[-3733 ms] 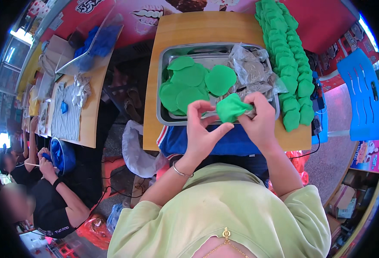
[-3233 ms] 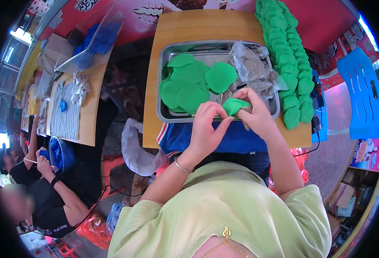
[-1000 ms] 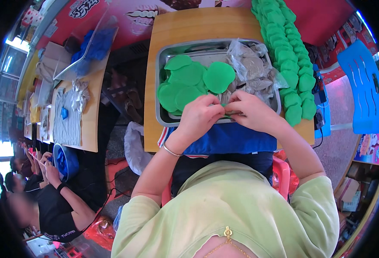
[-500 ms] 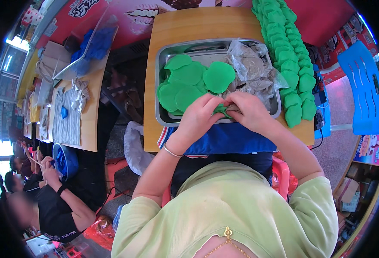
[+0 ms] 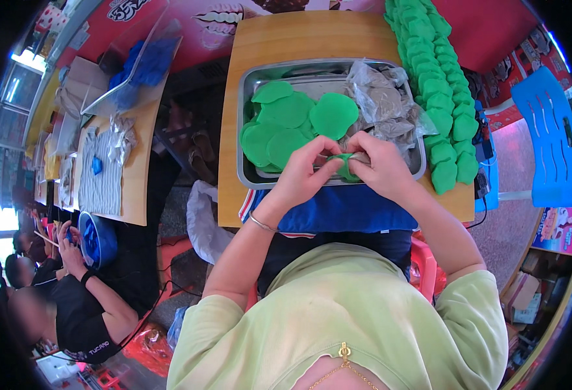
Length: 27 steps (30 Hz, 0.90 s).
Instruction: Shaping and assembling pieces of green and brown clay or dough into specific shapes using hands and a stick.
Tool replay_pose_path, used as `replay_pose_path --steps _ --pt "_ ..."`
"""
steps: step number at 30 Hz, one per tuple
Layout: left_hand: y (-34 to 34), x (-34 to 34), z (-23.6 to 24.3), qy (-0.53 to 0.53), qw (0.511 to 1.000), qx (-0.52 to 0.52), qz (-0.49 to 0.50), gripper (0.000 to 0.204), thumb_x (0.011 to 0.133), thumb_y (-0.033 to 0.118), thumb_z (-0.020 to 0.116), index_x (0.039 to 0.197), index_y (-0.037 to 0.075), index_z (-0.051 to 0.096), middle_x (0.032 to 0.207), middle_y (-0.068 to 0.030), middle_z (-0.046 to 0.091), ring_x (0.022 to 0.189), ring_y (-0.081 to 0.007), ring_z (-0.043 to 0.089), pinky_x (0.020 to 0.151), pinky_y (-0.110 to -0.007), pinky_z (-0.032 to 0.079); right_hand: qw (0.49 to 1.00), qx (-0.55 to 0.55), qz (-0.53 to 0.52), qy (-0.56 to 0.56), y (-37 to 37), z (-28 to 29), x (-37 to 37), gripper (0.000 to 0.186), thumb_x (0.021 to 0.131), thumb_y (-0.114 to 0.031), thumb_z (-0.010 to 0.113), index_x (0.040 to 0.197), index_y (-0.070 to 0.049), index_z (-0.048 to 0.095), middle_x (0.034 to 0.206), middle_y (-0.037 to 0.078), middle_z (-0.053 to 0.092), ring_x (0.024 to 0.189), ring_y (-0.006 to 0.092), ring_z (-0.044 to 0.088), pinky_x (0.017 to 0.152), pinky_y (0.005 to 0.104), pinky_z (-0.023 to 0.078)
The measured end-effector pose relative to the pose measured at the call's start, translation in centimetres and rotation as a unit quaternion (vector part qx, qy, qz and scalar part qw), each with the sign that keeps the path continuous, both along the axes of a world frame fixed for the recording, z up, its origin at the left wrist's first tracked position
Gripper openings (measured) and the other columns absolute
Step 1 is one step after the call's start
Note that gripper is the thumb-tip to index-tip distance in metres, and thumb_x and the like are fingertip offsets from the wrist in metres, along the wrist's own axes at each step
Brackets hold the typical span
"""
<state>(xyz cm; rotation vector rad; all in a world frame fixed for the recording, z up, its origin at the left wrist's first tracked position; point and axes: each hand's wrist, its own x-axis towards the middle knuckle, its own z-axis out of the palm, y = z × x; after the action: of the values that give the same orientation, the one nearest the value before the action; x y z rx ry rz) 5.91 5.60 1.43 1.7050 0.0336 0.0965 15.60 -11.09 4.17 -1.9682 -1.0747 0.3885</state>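
Fingertips of my left hand [image 5: 307, 172] and my right hand [image 5: 383, 168] pinch a small folded green disc [image 5: 345, 170] between them, over the front rim of the metal tray [image 5: 245, 177]. Most of the folded piece is hidden by my fingers. Flat green discs [image 5: 286, 112] overlap in the left part of the tray, with one disc [image 5: 333, 116] lying nearer the middle. On the tray's right side sits a clear plastic bag [image 5: 380, 96] around a grey-brown mass.
Rows of shaped green pieces [image 5: 439, 103] line the table's right edge. A blue cloth [image 5: 351, 211] hangs below the tray. To the right stands a blue chair [image 5: 546, 130]. At left, another person's hands [image 5: 71, 253] work near a blue bucket [image 5: 97, 240].
Both my hands stay together at the tray's front. My fingers have shifted slightly, and more of the green piece shows between them. The other person's hands have moved slightly.
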Motion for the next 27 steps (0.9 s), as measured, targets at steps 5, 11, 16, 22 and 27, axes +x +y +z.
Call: replay_pose_path --steps 5,11,16,22,27 --pt "-0.7 -0.4 0.3 -0.021 0.974 -0.221 -0.03 0.024 0.084 0.003 0.062 0.105 0.001 0.051 0.099 -0.0039 0.058 0.092 -0.0095 0.055 0.082 -0.025 0.046 0.99 0.002 0.014 0.139 -0.5 1.3 0.1 0.018 0.08 -0.007 0.061 0.096 -0.001 0.055 0.081 0.012 0.061 0.072 0.0172 0.06 0.068 0.0301 0.047" --pt "-1.5 -0.8 0.4 -0.01 0.953 -0.302 0.011 0.025 0.083 0.003 0.065 0.104 0.003 0.052 0.095 -0.0015 0.059 0.089 -0.0079 0.056 0.078 -0.023 0.047 0.98 0.063 0.011 0.188 -1.1 2.3 -0.7 0.014 0.079 -0.005 0.06 0.091 0.0 0.056 0.079 0.01 0.059 0.075 0.0135 0.058 0.069 0.0272 0.047" --pt "-3.7 -1.1 0.1 -0.021 0.928 -0.37 0.04 0.022 0.083 0.006 0.066 0.102 0.004 0.054 0.093 0.0005 0.059 0.083 -0.0062 0.056 0.072 -0.02 0.048 0.993 0.068 -0.057 0.075 -0.8 2.0 -1.5 0.018 0.079 -0.004 0.06 0.095 -0.001 0.054 0.077 0.01 0.057 0.075 0.0107 0.057 0.068 0.0267 0.047" --pt "-3.8 -1.2 0.2 0.009 0.88 -0.469 0.08 0.019 0.086 0.011 0.064 0.102 0.006 0.055 0.091 0.0006 0.06 0.083 -0.0057 0.057 0.069 -0.021 0.048 0.973 0.138 -0.061 0.174 -0.4 1.5 -2.4 0.019 0.078 -0.006 0.063 0.092 -0.001 0.053 0.073 0.007 0.055 0.069 0.0081 0.052 0.061 0.0251 0.043" --pt "-4.1 -1.1 0.6 -0.022 0.929 -0.352 0.108 0.019 0.087 0.012 0.063 0.102 0.006 0.054 0.089 0.0013 0.059 0.082 -0.0055 0.056 0.072 -0.021 0.047 0.962 0.135 -0.068 0.228 -0.8 1.2 -2.4 0.016 0.079 -0.005 0.061 0.091 -0.002 0.051 0.072 0.003 0.052 0.066 0.0061 0.047 0.057 0.023 0.04"
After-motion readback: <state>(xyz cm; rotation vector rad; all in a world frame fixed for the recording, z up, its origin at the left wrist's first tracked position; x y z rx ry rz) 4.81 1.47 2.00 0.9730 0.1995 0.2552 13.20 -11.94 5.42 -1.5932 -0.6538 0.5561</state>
